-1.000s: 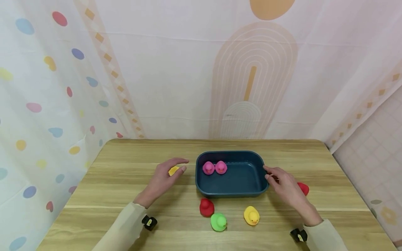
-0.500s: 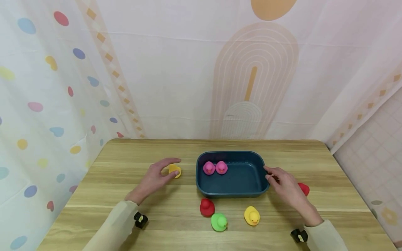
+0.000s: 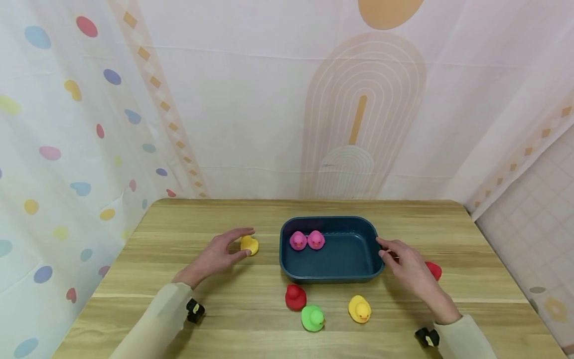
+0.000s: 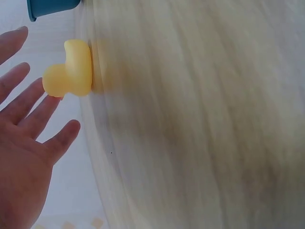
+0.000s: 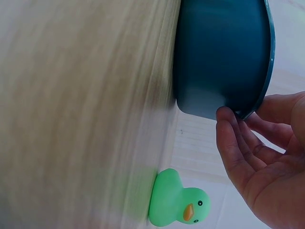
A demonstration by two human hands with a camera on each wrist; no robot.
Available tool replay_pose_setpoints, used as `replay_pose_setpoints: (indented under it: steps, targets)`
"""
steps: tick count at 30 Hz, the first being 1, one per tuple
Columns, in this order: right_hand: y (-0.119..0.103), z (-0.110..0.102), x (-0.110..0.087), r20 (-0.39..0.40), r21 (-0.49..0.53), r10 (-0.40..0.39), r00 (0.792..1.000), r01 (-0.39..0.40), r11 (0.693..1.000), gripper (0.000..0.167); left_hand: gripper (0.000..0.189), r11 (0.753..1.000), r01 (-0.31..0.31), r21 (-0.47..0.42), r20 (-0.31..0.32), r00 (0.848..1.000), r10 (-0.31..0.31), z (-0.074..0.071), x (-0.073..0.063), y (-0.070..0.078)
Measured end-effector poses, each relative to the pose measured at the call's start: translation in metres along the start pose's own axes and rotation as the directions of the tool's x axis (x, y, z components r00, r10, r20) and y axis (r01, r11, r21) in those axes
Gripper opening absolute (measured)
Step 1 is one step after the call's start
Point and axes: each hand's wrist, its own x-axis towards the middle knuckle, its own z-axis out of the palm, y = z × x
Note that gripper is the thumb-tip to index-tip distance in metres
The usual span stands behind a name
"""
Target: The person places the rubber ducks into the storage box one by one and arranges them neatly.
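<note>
Left hand (image 3: 215, 256): fingers were spread, nothing gripped | yellow duck (image 3: 249, 245): was framed on table (image 3: 188, 219), left of tub (image 3: 345, 255), contact apparently unmade; low, square pinch was needed | tub: pink ducks (image 3: 298, 241), two, were seated leftward | right hand (image 3: 410, 267): tub's right rim was pinched.

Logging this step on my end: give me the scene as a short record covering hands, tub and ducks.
Left hand: thumb and fingers around the left yellow duck; contact unclear
Right hand: holds the rim at the right end of the blue tub
Tub pose: upright on the table
Inside tub: two pink ducks, side by side, left half
Nearer than tub: front red duck, green duck, front yellow duck
Right of tub: other red duck, partly hidden by the right hand
Unclear: whether the right wrist view's green duck is the same one
</note>
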Motion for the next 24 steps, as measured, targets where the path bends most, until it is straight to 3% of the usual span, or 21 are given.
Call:
replay_pose_setpoints:
  steps: [11, 18, 24]
  targets:
    - [-0.001, 0.0, 0.0, 0.006, -0.002, 0.013, 1.0, -0.013, 1.0, 0.035, 0.043, 0.999, 0.012, -0.033, -0.025, 1.0, -0.013, -0.003, -0.004, -0.006]
    - [-0.002, 0.0, 0.001, 0.004, -0.002, 0.019, 1.0, -0.019, 1.0, 0.036, 0.036, 0.998, -0.043, -0.04, -0.071, 0.997, 0.041, -0.004, -0.011, -0.009]
    - [-0.001, 0.0, 0.001, 0.003, -0.005, 0.018, 1.0, -0.018, 1.0, 0.036, 0.037, 0.997, -0.026, -0.076, -0.03, 0.999, 0.023, -0.006, -0.019, -0.009]
